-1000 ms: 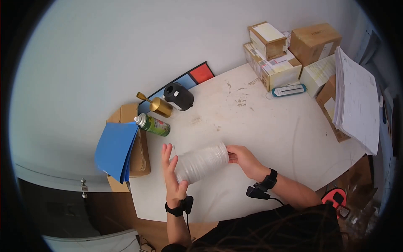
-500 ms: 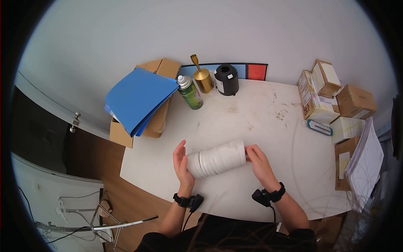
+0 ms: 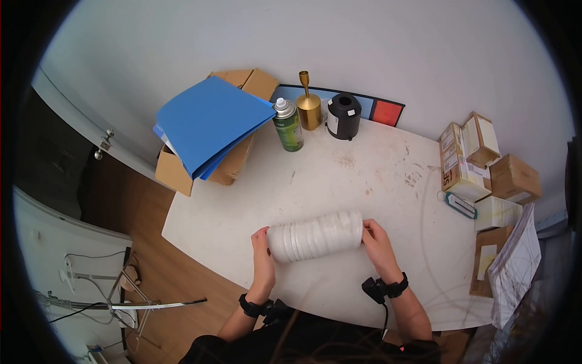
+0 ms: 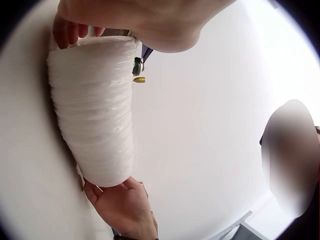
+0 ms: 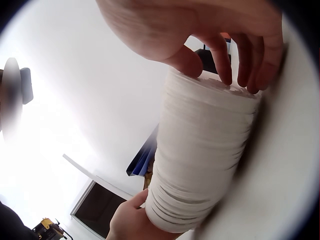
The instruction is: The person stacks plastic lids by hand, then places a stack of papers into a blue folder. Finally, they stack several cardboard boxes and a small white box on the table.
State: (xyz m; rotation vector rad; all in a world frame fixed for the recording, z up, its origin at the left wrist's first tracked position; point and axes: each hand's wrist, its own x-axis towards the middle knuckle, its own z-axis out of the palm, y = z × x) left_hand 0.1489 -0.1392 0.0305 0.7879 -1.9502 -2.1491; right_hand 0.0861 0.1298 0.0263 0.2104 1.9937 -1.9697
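A thick white cylinder (image 3: 315, 235) with ridges running round it, like a wound roll or tight stack, lies sideways at the near part of the table, one hand at each end. My left hand (image 3: 262, 258) holds its left end; in the left wrist view, fingers (image 4: 72, 34) bend over the rim. At the right end, my right hand (image 3: 381, 247) grips the edge. The right wrist view shows the right thumb and bent fingertips (image 5: 225, 75) on that end face, and my left hand (image 5: 135, 220) around the far end.
Behind stand a green spray can (image 3: 288, 126), a brass candlestick-like piece (image 3: 309, 112) and a black cylindrical device (image 3: 344, 116). Blue folders (image 3: 212, 121) lie on a cardboard box (image 3: 239, 161) at left. Parcel boxes (image 3: 515, 178) and a paper stack (image 3: 515, 267) line the right side.
The left hand's raised, straight fingers have come down and bent onto the cylinder's end. The right hand stays at its end. The head view has swung, so the table appears turned.
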